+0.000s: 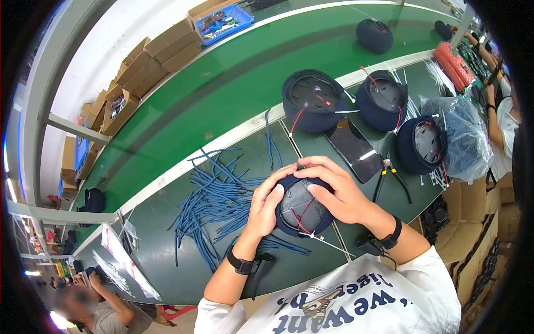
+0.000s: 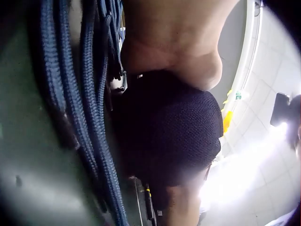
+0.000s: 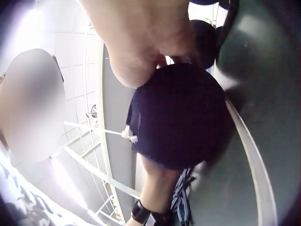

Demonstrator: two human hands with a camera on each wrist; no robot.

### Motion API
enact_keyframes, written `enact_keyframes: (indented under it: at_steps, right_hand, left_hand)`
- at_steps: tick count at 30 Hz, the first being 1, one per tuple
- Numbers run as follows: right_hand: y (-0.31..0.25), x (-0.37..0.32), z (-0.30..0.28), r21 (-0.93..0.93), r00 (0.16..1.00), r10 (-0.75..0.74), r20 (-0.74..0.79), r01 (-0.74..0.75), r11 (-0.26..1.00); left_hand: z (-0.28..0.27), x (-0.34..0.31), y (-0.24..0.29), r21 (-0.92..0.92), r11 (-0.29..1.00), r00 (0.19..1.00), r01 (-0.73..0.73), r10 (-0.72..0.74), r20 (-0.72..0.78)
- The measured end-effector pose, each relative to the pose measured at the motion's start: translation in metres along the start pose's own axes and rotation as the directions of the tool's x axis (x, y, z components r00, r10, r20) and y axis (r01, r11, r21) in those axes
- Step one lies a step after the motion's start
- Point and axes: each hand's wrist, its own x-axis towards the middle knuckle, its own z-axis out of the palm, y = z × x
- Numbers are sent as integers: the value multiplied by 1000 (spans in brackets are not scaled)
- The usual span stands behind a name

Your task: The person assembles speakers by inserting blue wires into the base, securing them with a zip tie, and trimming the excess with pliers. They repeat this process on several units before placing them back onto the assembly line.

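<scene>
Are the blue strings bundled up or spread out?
Spread out: the blue strings lie loose across the table, ends pointing different ways.

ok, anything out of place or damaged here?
Some blue cord lies apart from the tangled pile, its end over the white strip; it looks stray. No spill or damage visible, including on the held dark-blue unit.

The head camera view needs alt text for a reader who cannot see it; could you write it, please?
A person's left hand and right hand hold a round dark piece with red wires at a dark green table. Blue cords lie in a pile on the left; three similar pieces and pliers lie on the right.
</scene>
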Motion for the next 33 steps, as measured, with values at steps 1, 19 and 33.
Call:
enact_keyframes:
  at_steps: [1,19,33]
  right_hand:
    - [-3,0,-1,-23,1000,0,-25,-1,1000]
    - [16,-27,-4,142,986,-10,169,-14,990]
    - [-2,-23,-26,-116,963,-115,243,146,982]
  left_hand:
    - [0,0,1,11,1000,1000,-8,8,-13]
    - [-15,-3,1,81,983,956,-166,140,259]
    - [-15,-16,25,399,863,950,-310,267,161]
